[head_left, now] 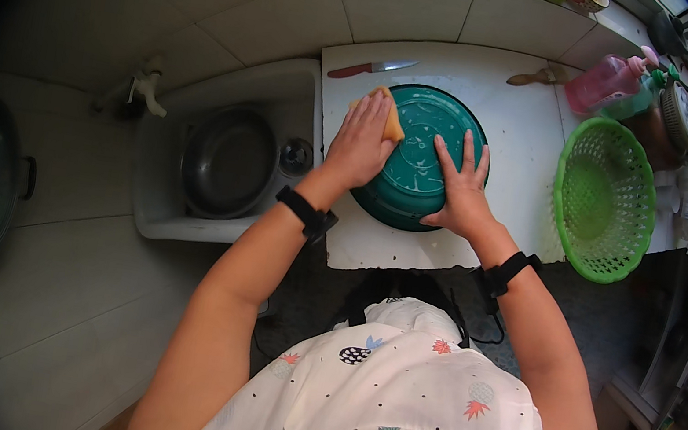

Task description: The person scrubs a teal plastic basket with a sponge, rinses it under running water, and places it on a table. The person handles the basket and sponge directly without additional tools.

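A dark green basin [416, 179] lies upside down on the white countertop [518, 141], with streaks of suds on its base. My left hand [365, 138] presses an orange sponge [392, 125] against the left side of the basin. On the opposite side, my right hand [464, 190] rests with fingers spread over the basin's base and its thumb at the near side, steadying it. The far rim shows beyond both hands; part of the left rim is hidden by my left hand.
A red-handled knife [372, 69] lies behind the basin. Left is a sink [147, 212] holding a dark pan [230, 161], beside a tap [147, 91]. A green plastic basket [603, 200], a pink pump bottle [604, 84] and a wooden-handled brush [538, 77] stand or lie right.
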A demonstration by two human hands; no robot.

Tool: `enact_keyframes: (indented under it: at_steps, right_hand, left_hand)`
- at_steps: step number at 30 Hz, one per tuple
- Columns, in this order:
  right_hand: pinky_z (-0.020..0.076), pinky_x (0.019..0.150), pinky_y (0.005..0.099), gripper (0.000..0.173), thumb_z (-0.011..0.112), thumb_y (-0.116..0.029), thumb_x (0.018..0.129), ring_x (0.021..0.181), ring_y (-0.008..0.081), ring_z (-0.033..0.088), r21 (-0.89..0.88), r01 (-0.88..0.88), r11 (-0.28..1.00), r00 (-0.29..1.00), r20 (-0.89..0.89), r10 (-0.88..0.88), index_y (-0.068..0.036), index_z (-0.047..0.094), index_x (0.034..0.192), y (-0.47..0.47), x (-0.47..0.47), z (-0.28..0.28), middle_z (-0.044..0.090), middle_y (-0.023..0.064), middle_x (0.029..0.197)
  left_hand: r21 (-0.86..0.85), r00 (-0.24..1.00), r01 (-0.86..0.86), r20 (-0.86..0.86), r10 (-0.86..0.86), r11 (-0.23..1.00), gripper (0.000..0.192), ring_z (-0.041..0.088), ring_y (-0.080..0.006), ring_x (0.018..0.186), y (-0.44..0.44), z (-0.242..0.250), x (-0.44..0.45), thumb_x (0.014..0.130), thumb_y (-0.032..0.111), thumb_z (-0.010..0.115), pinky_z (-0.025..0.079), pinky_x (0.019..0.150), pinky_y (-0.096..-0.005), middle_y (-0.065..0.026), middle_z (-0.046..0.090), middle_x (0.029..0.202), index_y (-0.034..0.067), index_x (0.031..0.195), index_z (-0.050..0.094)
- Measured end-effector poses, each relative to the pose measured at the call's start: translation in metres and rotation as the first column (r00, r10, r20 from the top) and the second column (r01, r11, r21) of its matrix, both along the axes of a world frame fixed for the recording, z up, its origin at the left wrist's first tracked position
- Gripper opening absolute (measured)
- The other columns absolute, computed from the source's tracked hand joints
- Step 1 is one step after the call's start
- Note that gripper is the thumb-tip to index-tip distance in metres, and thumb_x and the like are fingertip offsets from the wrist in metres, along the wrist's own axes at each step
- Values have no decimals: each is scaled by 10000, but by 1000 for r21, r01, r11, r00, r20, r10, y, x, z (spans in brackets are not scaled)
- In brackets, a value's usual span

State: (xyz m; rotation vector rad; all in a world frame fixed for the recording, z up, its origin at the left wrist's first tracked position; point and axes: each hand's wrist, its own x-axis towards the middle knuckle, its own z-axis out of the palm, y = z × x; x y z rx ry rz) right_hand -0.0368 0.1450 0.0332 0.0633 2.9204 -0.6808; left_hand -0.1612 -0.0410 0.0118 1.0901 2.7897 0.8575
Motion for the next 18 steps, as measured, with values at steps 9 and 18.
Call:
enact_keyframes:
  at_steps: [9, 18]
  right_hand:
    - [225, 1021, 682, 1285, 798, -604, 550, 1408, 448, -48, -158, 198, 968, 976, -64, -210, -176, 53, 1506, -6, 1, -13, -24, 143, 1561]
    - [146, 1072, 644, 1329, 865, -491, 505, 1415, 423, -20, -286, 200, 937, 951, -175, -256, -132, 54, 1495, -6, 5, -28, 16, 135, 1556]
  left_hand:
    - [-190, 997, 73, -12, -77, 979, 637, 260, -335, 1383, -1, 28, 39, 855, 171, 563, 210, 1133, -431, -190, 316, 1471, 0, 1417, 315]
    - [-106, 989, 127, -64, -134, 986, 564, 313, -351, 1350, 65, 1, -22, 868, 197, 547, 220, 1125, -444, -193, 376, 1432, 2, 1371, 385]
